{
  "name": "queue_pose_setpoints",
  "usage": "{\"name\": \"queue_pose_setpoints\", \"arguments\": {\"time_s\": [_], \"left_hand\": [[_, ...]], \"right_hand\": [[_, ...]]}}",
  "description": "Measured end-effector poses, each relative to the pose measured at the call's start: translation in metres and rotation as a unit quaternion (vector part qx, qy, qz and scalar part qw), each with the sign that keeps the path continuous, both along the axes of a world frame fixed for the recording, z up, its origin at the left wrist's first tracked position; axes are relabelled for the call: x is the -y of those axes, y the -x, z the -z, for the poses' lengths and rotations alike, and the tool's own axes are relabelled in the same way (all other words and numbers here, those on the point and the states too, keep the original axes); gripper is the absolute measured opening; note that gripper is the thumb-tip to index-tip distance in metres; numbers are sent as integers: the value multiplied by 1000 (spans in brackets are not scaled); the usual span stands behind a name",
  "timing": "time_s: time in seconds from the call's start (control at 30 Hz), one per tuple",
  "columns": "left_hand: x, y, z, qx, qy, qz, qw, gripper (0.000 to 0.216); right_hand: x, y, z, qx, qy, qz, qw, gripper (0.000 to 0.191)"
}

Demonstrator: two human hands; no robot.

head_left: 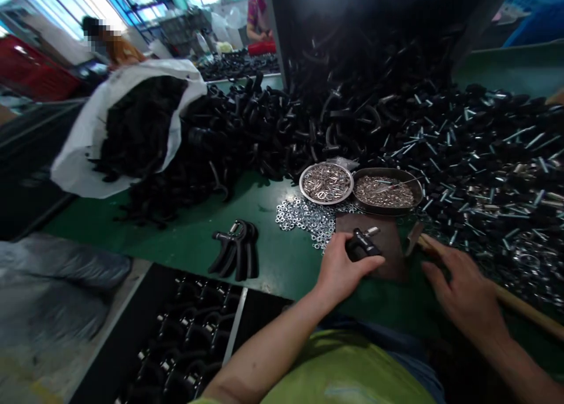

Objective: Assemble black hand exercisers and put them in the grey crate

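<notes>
My left hand (341, 269) pinches a black molded handle piece (365, 243), with a bright metal part (372, 231) sticking out at its top. This piece rests over a dark metal plate (390, 263) on the green tabletop. To the right, my right hand (462, 286) lies around the wooden handle (529, 313) of a hammer, close to its steel head (413, 238); the palm hides part of the grip. Further left, several assembled black hand grippers (237, 251) lie side by side.
A round dish of pins (326, 184) and an oval tin of small metal parts (388, 191) stand behind loose nuts (304, 216). Black handles (264, 122) and bolts (467, 116) heap beyond. A white sack (74, 163) sits left, a filled box (189, 327) lower left. People work behind.
</notes>
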State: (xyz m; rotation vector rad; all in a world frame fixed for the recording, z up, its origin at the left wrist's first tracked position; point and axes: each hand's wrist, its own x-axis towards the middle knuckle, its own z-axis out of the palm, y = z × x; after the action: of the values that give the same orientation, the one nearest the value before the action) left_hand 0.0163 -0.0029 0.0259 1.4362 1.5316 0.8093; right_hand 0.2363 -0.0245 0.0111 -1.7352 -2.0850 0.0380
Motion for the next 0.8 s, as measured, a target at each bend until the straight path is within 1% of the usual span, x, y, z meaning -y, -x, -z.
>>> {"name": "queue_pose_setpoints", "arguments": {"time_s": [0.03,0.07,0.1,0.17,0.2,0.23,0.27,0.3,0.33,0.4,0.43,0.5,0.53,0.6,0.67,0.73,0.8], "left_hand": [[3,-4,-3,18,-1,8,1000,55],[5,-6,-5,27,-10,33,999,52],[4,-6,-6,30,-26,77,996,48],[-6,6,-9,3,-73,185,980,39],[-17,20,-10,-29,-101,223,969,35],[-32,38,-11,-73,-125,243,959,30],[-49,62,-13,-137,-154,208,956,28],[-68,89,-15,-212,-176,162,947,32],[-88,119,-17,-293,-182,109,932,38],[-121,181,-22,-421,-169,24,891,38],[-133,209,-24,-460,-155,8,874,32],[-145,254,-27,-471,-150,-9,869,24],[-146,270,-28,-472,-149,-8,869,21],[-144,289,-29,-463,-152,-4,874,20],[-143,295,-29,-447,-160,-5,880,20],[-145,289,-31,-420,-176,-26,890,17],[-148,272,-33,-376,-194,-75,903,6]], "right_hand": [[-2,15,-6,-59,18,-39,997,46],[-5,30,-12,-99,32,-68,992,44],[-8,42,-16,-120,37,-82,989,39],[-16,55,-21,-117,27,-80,990,28],[-21,56,-20,-97,23,-73,992,26],[-25,55,-18,-66,25,-70,995,26],[-29,51,-15,-23,34,-70,997,26],[-32,47,-11,26,45,-70,996,26],[-33,43,-8,74,58,-68,993,26],[-33,38,-2,142,76,-62,985,26],[-32,38,-1,160,82,-59,982,26],[-28,42,-1,175,86,-48,980,25],[-27,44,-2,178,86,-43,979,25],[-25,49,-4,180,90,-29,979,25],[-25,51,-7,175,97,-22,980,25],[-25,49,-7,156,104,-16,982,25],[-26,45,-6,113,114,-10,987,25]]}}
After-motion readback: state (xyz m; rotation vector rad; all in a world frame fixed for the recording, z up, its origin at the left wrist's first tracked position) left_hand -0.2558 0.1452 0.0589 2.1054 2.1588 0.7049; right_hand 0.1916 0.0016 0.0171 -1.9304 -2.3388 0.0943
